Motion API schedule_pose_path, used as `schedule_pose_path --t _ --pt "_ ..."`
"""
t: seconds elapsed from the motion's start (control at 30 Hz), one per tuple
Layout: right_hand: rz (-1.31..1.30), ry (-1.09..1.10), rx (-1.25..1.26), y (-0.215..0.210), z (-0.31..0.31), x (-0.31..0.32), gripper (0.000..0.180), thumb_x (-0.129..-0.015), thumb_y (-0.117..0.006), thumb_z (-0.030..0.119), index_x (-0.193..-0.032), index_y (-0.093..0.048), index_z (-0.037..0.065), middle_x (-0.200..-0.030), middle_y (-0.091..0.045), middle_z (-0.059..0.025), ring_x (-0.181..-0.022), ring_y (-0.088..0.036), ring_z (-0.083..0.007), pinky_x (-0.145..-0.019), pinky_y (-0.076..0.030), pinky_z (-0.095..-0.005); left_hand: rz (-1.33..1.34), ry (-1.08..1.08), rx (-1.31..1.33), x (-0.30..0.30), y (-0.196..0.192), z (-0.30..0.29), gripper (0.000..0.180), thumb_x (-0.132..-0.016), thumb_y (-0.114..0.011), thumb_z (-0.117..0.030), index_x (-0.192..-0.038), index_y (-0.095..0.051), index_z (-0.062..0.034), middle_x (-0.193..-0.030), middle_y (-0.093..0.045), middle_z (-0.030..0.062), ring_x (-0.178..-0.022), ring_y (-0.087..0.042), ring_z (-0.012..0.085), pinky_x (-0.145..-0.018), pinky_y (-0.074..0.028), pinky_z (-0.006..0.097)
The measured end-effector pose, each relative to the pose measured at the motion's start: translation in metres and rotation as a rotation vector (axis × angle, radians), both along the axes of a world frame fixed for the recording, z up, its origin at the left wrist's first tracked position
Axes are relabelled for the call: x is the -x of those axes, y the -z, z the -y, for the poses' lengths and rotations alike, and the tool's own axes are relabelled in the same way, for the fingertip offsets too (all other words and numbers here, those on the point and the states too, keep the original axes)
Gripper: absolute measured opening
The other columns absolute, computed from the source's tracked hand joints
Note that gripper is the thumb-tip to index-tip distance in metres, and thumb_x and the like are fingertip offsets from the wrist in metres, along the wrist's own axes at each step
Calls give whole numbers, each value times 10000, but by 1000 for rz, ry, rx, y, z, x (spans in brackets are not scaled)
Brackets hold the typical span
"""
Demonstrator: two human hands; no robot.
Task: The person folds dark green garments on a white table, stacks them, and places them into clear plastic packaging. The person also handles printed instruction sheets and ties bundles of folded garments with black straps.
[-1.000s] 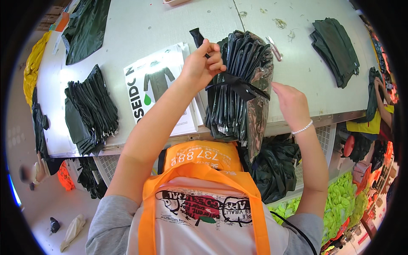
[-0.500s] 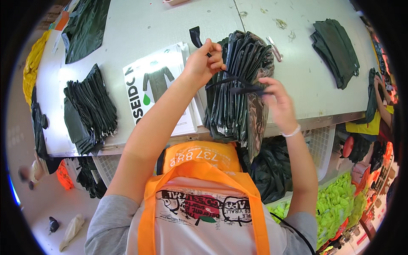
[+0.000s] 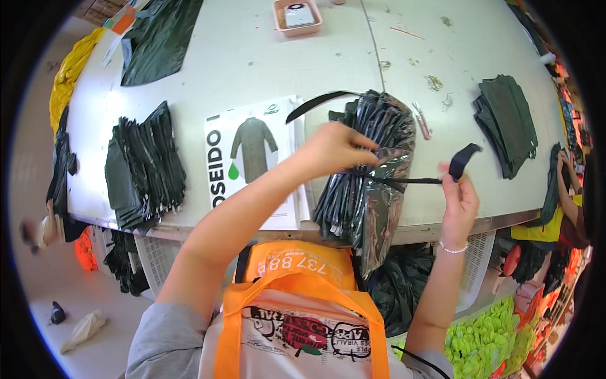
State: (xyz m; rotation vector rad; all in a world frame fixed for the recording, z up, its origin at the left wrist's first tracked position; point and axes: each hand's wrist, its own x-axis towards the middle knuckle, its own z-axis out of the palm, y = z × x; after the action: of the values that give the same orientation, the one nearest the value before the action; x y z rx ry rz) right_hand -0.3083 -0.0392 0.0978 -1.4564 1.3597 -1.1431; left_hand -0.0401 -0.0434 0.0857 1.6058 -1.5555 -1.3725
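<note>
Across the glossy dark bundle runs a black strap.

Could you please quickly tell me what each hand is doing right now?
Left hand: over the dark bundle, fingers extended; any grip cannot be told.
Right hand: closed, holding the black strap.

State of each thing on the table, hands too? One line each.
Strap: across the bundle, right part pulled straight
Bundle: folded, glossy-wrapped
Left hand: over the bundle, grip unclear
Right hand: pinching the strap
Sheets: stacked, flat
Snips: lying flat
Tray: holding items
Left pile: folded, fanned
Right pile: folded
</note>
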Motion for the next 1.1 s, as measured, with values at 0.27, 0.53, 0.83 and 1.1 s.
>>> schedule_pose_path --t 0.27,0.53,0.83,1.1 --pt "122 -331 -176 28 18 -40 142 -794 -711 9 -914 -638 -8 -890 -610 -15 -774 -558 -77 -702 -447 -213 102 -12 141 19 -26 5 157 -749 -755 -194 -830 -702 -71 -607 -593 78 -532 -513 170 -541 -440 293" --pt "186 -287 -269 99 -7 -68 68 -909 -608 68 -907 -594 1 -760 -576 29 -693 -532 -32 -643 -458 -199 -65 -330 -78 -6 -4 5 378 -868 -661 -357 -837 -654 20 -543 -463 -14 -498 -436 92 -497 -406 279" --pt "-120 -359 -119 85 -8 -82 79 -841 -640 42 -890 -652 -19 -642 -561 10 -577 -472 -60 -564 -406 -213 -1247 -708 -246 -16 -13 4 196 -1020 -361 -187 -903 -464 -68 -592 -289 -46 -520 -290 97 -657 -380 309" --pt "-57 -315 -318 87 -5 -71 310 -926 -609 229 -759 -635 -31 -592 -480 28 -600 -414 -48 -538 -344 -237 -455 -492 262 50 18 43 397 -958 -525 -292 -1160 -521 50 -985 -620 150 -878 -606 262 -860 -467 351"
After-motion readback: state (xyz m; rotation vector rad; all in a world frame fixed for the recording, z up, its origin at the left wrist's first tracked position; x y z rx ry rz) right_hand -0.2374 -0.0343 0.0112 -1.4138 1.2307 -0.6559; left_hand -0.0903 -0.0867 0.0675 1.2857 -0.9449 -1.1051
